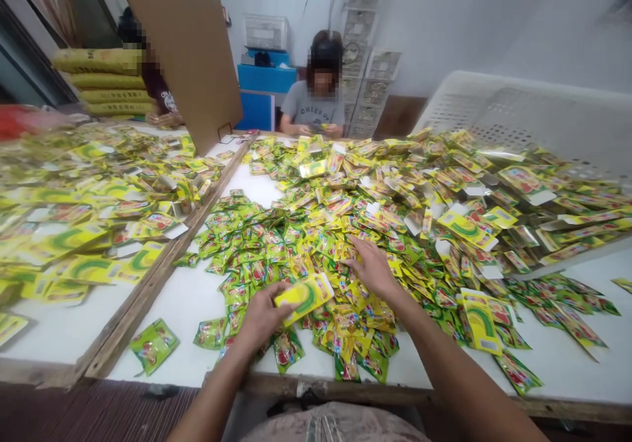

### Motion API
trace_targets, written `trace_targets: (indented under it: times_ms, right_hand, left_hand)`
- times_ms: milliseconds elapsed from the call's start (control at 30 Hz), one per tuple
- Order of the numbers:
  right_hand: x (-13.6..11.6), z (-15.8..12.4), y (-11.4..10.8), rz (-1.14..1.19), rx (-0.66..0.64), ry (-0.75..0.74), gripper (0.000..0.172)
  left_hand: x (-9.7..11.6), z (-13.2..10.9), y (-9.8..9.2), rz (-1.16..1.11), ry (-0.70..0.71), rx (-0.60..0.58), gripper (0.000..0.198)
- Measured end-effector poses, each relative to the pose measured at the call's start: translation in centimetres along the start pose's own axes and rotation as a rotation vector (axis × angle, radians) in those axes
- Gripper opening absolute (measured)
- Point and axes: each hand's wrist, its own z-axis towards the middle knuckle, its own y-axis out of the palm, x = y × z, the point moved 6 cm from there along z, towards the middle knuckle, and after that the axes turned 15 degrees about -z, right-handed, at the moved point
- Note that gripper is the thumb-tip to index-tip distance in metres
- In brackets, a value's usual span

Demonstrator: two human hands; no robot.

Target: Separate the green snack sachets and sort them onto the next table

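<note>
My left hand (263,317) is closed around a flat yellow carton (307,299) with a green curved band on its face. The carton is tilted, and its right end shows a white flap. My right hand (372,267) is over the heap of small green and yellow sachets (266,251), fingers stretched out and apart. Its fingertips are at the sachets; whether they touch one I cannot tell. Loose sachets also lie beneath the carton, near the table's front edge.
Many yellow cartons (467,228) are piled at the right, before a white perforated basket (513,109). A wooden strip (162,264) divides the table; more cartons (93,257) lie left of it. A cardboard sheet (190,53) stands upright. A co-worker (316,103) sits opposite, another person partly hidden.
</note>
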Motion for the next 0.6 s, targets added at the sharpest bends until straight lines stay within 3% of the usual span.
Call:
trace_targets:
  times_ms: [133,200,267,400,467,600]
  right_hand:
    - [1.3,0.5,0.7,-0.121,0.073,-0.001,0.022]
    - [0.6,-0.3,0.0,-0.023,0.157,-0.003,0.013]
    - [-0.1,-1.4,-0.8,0.163,0.203,0.058,0.016]
    - [-2.3,-3.0,0.1,0.507,0.035,0.165,0.026]
    - [-3.7,-3.5,1.2,0.557,-0.037,0.169,0.028]
    - [-4.7,-4.0,3.6,0.676,-0.089,0.292,0.029]
  left_hand:
    - [-0.4,-0.5,-1.0,-0.094,0.044,0.089,0.031]
    - [-0.4,-0.7,-1.2,-0.116,0.059,0.122,0.03]
    - [-0.5,-1.0,-1.2,-0.184,0.043,0.136,0.036]
    - [-0.7,-1.2,-0.3,-0.281,-0.041,0.115,0.05]
    - [-0.3,-1.4,0.5,-0.051,-0.005,0.113,0.052]
    - [1.0,-1.6,2.8,0.692,0.207,0.126,0.065]
